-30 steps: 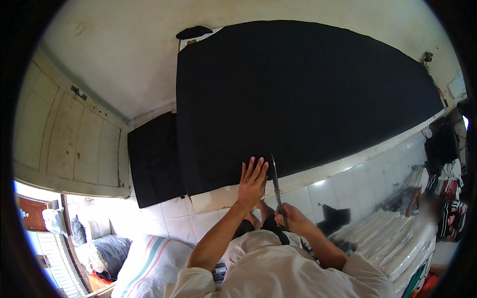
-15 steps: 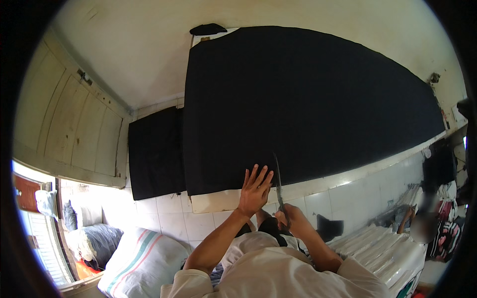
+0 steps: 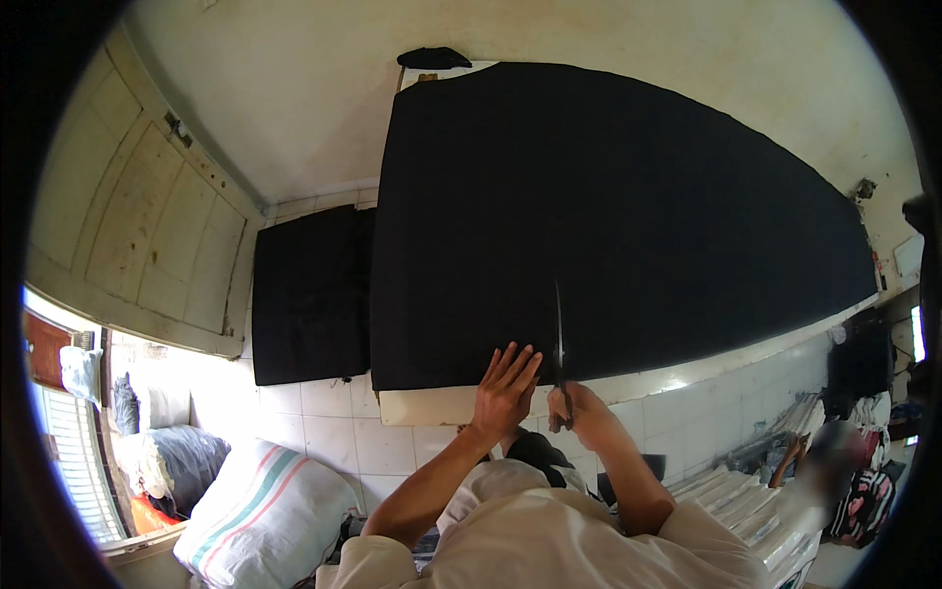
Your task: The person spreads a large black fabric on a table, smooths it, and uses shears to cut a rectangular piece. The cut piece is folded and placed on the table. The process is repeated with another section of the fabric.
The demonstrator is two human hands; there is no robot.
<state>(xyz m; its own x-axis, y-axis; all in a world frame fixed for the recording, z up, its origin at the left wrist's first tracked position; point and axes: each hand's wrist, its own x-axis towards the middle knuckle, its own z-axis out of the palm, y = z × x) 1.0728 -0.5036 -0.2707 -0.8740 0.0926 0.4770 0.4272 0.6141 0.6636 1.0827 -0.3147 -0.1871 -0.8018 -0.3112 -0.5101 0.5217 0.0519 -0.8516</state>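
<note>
A large sheet of black fabric (image 3: 608,196) is spread over the table (image 3: 432,406). My left hand (image 3: 505,398) rests on its near edge, fingers outstretched. Just right of it, my right hand (image 3: 581,412) grips the handles of long scissors (image 3: 559,329). The blades point away from me over the fabric's near edge. Whether the lower blade lies beneath the cloth I cannot make out.
More black fabric (image 3: 309,299) hangs or lies left of the table. A dark bundle (image 3: 435,58) sits at the far left corner. Behind on the left is a stuffed white sack (image 3: 270,515); at right lie white plastic-wrapped stacks (image 3: 731,510) near a person (image 3: 819,466).
My right hand and the scissors have moved forward, so the blades reach farther over the fabric. The left hand stays flat at the edge. The whole view has shifted slightly.
</note>
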